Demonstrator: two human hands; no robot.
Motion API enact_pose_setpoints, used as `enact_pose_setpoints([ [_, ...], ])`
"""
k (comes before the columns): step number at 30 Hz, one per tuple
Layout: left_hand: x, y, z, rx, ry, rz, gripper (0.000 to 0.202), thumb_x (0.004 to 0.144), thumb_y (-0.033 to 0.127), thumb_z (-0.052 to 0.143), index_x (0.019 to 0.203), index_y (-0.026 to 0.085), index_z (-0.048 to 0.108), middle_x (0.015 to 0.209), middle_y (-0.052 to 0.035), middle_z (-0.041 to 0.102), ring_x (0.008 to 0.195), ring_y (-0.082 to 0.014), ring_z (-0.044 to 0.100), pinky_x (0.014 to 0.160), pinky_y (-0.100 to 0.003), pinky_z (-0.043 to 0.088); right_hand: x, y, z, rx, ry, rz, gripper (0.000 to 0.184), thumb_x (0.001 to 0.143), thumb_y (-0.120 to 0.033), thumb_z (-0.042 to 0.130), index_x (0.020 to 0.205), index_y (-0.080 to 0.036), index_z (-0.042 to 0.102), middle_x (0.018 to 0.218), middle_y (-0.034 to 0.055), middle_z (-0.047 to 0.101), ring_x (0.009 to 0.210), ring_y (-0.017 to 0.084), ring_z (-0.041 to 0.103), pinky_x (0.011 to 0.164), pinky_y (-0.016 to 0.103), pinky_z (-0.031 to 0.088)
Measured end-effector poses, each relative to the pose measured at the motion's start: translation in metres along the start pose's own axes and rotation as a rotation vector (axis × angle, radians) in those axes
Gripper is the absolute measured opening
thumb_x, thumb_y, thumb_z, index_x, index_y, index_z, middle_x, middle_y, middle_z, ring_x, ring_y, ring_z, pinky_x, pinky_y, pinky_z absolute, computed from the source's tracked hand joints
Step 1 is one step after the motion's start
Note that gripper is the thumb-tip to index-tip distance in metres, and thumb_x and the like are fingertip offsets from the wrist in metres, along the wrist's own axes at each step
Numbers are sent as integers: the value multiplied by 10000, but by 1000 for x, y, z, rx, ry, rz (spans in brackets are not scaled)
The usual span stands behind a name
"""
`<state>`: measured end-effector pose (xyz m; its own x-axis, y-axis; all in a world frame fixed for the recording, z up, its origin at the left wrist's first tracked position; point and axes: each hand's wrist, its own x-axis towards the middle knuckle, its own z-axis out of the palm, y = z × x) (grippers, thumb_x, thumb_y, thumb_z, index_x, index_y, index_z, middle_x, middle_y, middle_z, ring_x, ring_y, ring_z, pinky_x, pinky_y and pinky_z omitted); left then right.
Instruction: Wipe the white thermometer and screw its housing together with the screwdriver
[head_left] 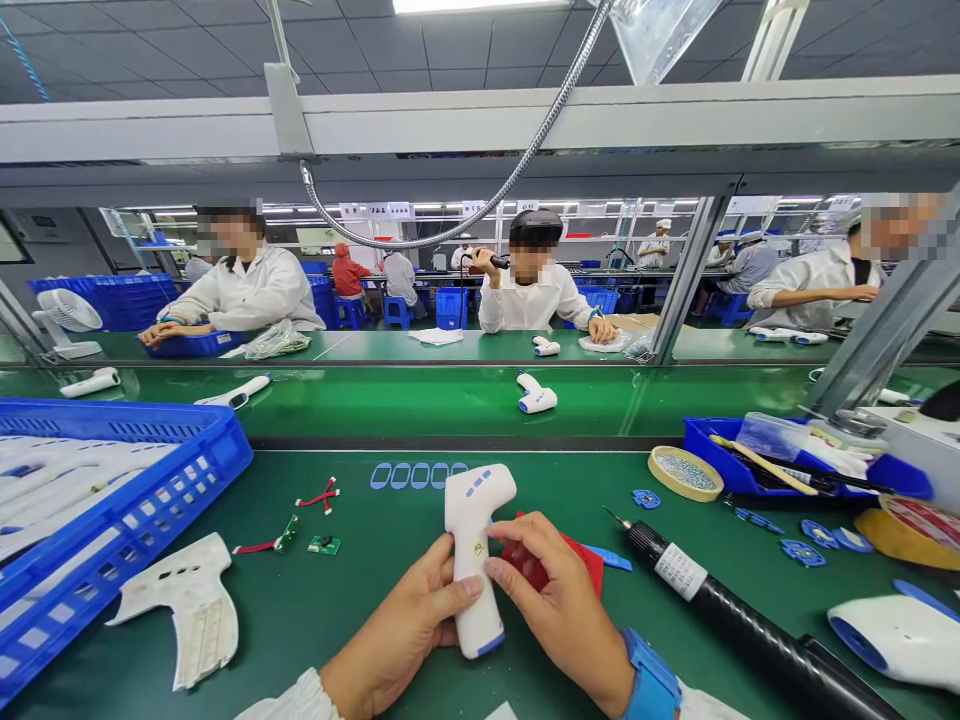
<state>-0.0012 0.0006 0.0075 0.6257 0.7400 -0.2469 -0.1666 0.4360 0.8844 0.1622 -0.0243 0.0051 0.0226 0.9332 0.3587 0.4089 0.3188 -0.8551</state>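
Far left of the fingers, a blue plastic crate (127, 490) holds stacked white housing shells. A loose white housing half (176, 610) lies on the green bench mat (375, 530) just beside the crate. Up and left of the fingers sit red-and-black wire leads (319, 495) and a small green circuit board (324, 545). Directly above the fingers is a row of small blue rounded frames (418, 476).

The left hand (401, 625) has its fingers closed around the handle of the white infrared thermometer (471, 545) from the left. The right hand (559, 610) has its fingers closed on the same handle from the right, so the grip is narrow on both sides. The thermometer stands nearly upright between the hands, head up, clear of the mat. A red sheet (577, 565) lies just under the right hand's fingers, with a blue strip (609, 557) beside it. A blue wrist strap (651, 680) circles the right wrist.

Right of the fingers lie a black electric screwdriver (742, 610), a round tray of small parts (685, 473), a blue bin (750, 462), loose blue round parts (802, 545), and a white thermometer shell (896, 640).
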Motion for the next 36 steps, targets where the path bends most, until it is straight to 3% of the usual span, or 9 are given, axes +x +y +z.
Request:
enact_pose_setpoints([
  [7,1,0,1,-17,-10,6,582,734,273,670,1244,205,396,954,-37,546,763,-118,487,690,-244,431,-1,4,6,-11,14,-49,183,786,-213,591,948,-235,675,785,23,551,680,134,543,614,247,462],
  [13,0,-2,1,-10,-27,17,499,750,262,647,1198,199,438,968,-44,547,771,-119,479,697,-247,420,-3,11,10,13,-1,-71,185,816,-207,560,938,-260,688,797,29,607,746,151,577,650,260,480],
  [18,-3,-3,2,14,-3,8,528,728,288,662,1196,194,438,972,-46,539,801,-133,477,723,-267,420,-2,9,10,97,15,-59,122,794,-203,588,829,-257,692,769,12,641,730,146,592,652,247,486],
  [25,0,-4,1,25,-16,34,578,703,312,688,1210,212,430,983,-44,539,746,-115,464,657,-233,415,4,3,9,30,3,-43,99,811,-190,547,748,-215,619,747,5,626,718,139,574,668,243,455],
  [29,1,-2,3,14,-26,40,643,679,329,710,1240,233,409,1048,-61,543,798,-141,503,670,-236,424,2,4,11,8,7,-57,62,826,-231,529,843,-217,587,773,7,597,716,144,566,652,249,457],
  [36,4,-6,4,62,-6,77,659,646,362,731,1219,230,433,965,-46,568,783,-157,524,642,-234,424,4,5,9,-70,-39,-85,170,882,-290,412,753,-220,499,763,23,533,710,168,506,656,300,421],
])
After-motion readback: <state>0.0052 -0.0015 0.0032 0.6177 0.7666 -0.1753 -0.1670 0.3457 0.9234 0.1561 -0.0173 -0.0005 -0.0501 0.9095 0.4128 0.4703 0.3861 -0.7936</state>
